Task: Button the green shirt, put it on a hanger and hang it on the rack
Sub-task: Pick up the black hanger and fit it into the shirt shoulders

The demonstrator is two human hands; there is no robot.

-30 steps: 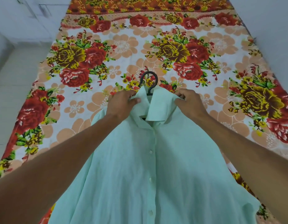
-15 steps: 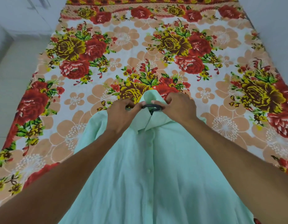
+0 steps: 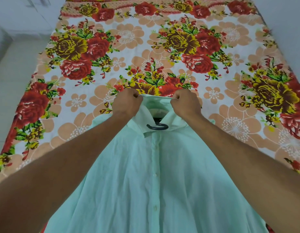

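Observation:
The pale green shirt point(image 3: 151, 179) hangs front-side toward me, its placket buttoned down the middle. A black hanger sits inside it; only the hook point(image 3: 157, 127) shows, poking out at the collar opening and tipped toward me. My left hand point(image 3: 126, 103) pinches the back of the collar at its left end. My right hand point(image 3: 185, 102) pinches the same collar edge at its right end. Between the two hands the collar is stretched taut above the bed. The hanger's shoulders are hidden under the cloth.
A bed with a floral sheet point(image 3: 162, 47) of red and yellow roses lies below and beyond the shirt. A pale tiled floor point(image 3: 16, 64) runs along the bed's left side, and a grey wall point(image 3: 289, 22) stands on the right. No rack is in view.
The hanger hook has dropped from above the collar to below my hands. Both hands moved from the collar front and hook to the back collar edge and spread apart, with the shirt lifted closer.

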